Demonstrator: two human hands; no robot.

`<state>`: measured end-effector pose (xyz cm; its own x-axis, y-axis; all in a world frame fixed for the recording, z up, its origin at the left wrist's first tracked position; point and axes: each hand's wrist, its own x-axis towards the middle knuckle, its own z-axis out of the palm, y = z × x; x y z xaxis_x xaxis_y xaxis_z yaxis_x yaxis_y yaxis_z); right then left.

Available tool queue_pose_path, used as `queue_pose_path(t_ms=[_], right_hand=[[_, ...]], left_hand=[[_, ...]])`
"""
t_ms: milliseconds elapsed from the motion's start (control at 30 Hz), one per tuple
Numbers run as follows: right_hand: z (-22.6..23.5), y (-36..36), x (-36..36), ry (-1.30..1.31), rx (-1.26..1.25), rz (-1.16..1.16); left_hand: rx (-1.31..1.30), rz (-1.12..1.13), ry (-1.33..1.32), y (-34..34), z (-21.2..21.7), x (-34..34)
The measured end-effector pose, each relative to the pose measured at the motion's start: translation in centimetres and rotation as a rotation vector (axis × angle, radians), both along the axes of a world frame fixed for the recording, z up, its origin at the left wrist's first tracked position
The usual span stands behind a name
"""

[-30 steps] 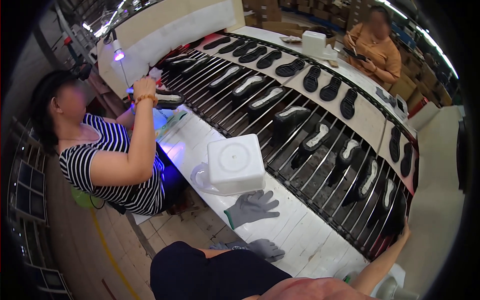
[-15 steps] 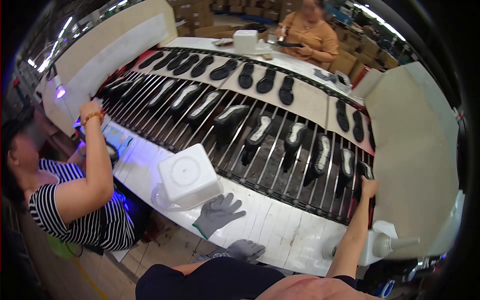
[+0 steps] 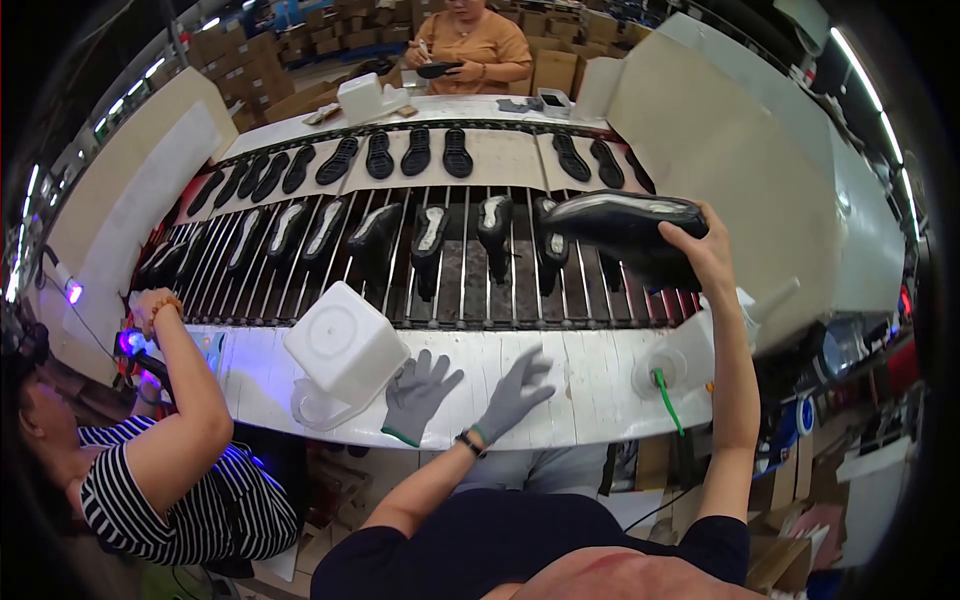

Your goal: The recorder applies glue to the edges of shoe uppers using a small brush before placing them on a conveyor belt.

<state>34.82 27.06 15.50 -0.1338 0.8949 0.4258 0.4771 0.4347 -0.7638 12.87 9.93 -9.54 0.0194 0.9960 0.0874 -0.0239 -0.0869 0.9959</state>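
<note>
My bare right hand (image 3: 708,252) grips a black shoe upper (image 3: 630,222) by one end, its fingers wrapped round it. Held sideways above the rod conveyor (image 3: 460,300), the upper shows a pale strip along its underside and hides part of the row behind it. In a grey glove, my left hand (image 3: 512,400) hovers at the white table (image 3: 590,385) with its fingers spread and nothing in them. Beside it lies a loose grey glove (image 3: 420,395). More black uppers (image 3: 430,240) rest on the rods with pale undersides up.
An upturned white container (image 3: 345,340) stands left of the gloves. At right sits a white pot (image 3: 665,370) with a green-handled tool. Black soles (image 3: 415,150) line the far belt. A person in stripes (image 3: 190,480) works at left, another in orange (image 3: 475,50) across the conveyor.
My right hand has lifted the black shoe upper off the conveyor's right end and brought it nearer. My gloved left hand has risen from the table's front edge, fingers spreading. The view has turned right.
</note>
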Motion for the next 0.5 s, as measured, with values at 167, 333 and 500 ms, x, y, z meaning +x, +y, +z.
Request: queue_pose_path(t_ms=[167, 333, 500], right_hand=[[0.5, -10.0, 1.9, 0.159, 0.120, 0.035], [-10.3, -13.2, 9.8, -0.492, -0.024, -0.324], [-18.3, -15.4, 12.1, -0.829, -0.365, -0.421]], left_hand=[[0.190, 0.235, -0.876, -0.2, 3.0, 4.7], [0.108, 0.472, -0.453, -5.8, 2.0, 1.6], [0.079, 0.427, 0.097, -8.3, -1.3, 0.9]])
